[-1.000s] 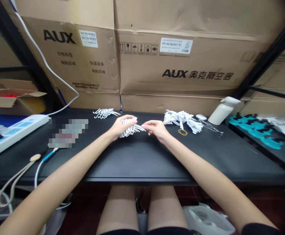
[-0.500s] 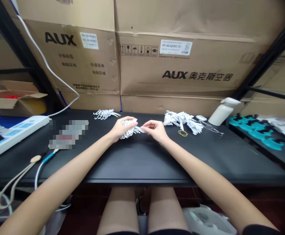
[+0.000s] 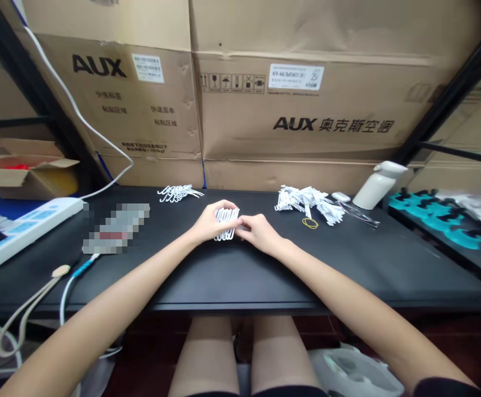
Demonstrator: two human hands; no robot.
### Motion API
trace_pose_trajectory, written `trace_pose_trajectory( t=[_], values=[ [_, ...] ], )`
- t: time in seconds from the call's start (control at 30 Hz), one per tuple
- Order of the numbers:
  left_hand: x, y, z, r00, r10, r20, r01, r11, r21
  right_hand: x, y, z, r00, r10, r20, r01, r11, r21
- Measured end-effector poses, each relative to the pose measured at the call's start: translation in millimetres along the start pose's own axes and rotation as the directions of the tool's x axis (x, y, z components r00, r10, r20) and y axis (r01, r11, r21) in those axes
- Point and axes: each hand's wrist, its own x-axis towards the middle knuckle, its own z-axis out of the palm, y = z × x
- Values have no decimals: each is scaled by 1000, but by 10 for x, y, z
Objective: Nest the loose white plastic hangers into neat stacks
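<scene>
Two hands: left hand [image 3: 212, 221] fingers clamp one white hook bundle [image 3: 224, 225]; right hand [image 3: 260, 234] fingers narrow at its side. Two white piles, left [image 3: 179, 192] and right [image 3: 309, 204], one bottle [image 3: 378, 186] behind on counter [image 3: 232, 275].

Right now, the bunched bent white wires [image 3: 225, 234] are partly covered by the left hand [image 3: 207, 223]; whether any are pinched by the right hand [image 3: 260, 234] can't be made out. At left, the flat grey object [image 3: 118, 223] is pixelated, the white plastic power strip [image 3: 44, 215] cut off.
</scene>
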Motion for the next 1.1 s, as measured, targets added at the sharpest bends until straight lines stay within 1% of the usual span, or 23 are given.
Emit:
trace_pose_trajectory(
  t=[0.1,0.2,0.27,0.4,0.5,0.53,0.57,0.6,0.67,0.7,0.77,0.83,0.93,1.03,1.1],
  values=[
    [0,-13,4,999,-40,26,41,997,-63,7,-6,-13,999,-16,29,17,999,-34],
    [11,-32,-20,990,-99,98,113,982,-154,15,14,-15,999,-38,38,41,996,-84],
    [20,-34,-42,986,-123,116,138,982,-127,22,38,-19,996,-72,47,77,989,-125],
    [36,-17,-58,985,-158,75,160,987,-24,37,58,-34,988,-130,81,146,963,-226],
    [47,-27,-60,979,-201,31,202,979,-38,49,59,-35,988,-125,94,146,950,-275],
    [51,-40,-70,976,-215,35,217,975,-55,53,65,-34,988,-123,91,144,947,-286],
    [53,-55,-87,971,-230,64,234,969,-78,56,76,-33,989,-122,87,143,945,-295],
    [55,-74,-110,963,-241,118,254,962,-105,60,92,-34,989,-122,80,141,943,-301],
    [55,-112,-166,929,-249,275,300,941,-160,65,132,-39,990,-122,66,137,942,-305],
    [54,-131,-192,910,-241,336,315,931,-186,67,153,-43,991,-121,60,134,944,-302],
    [52,-164,-228,899,-222,377,324,916,-235,67,186,-51,992,-113,48,122,951,-284],
    [51,-191,-233,909,-217,356,320,911,-262,65,202,-54,995,-96,40,103,960,-258],
    [53,-216,-204,922,-248,296,327,908,-261,59,198,-44,996,-84,33,89,968,-236],
    [53,-221,-169,932,-273,240,333,904,-267,55,190,-23,997,-76,26,81,963,-258],
    [51,-217,-143,933,-281,227,337,902,-269,52,190,-3,998,-52,17,55,959,-279]
  ],
)
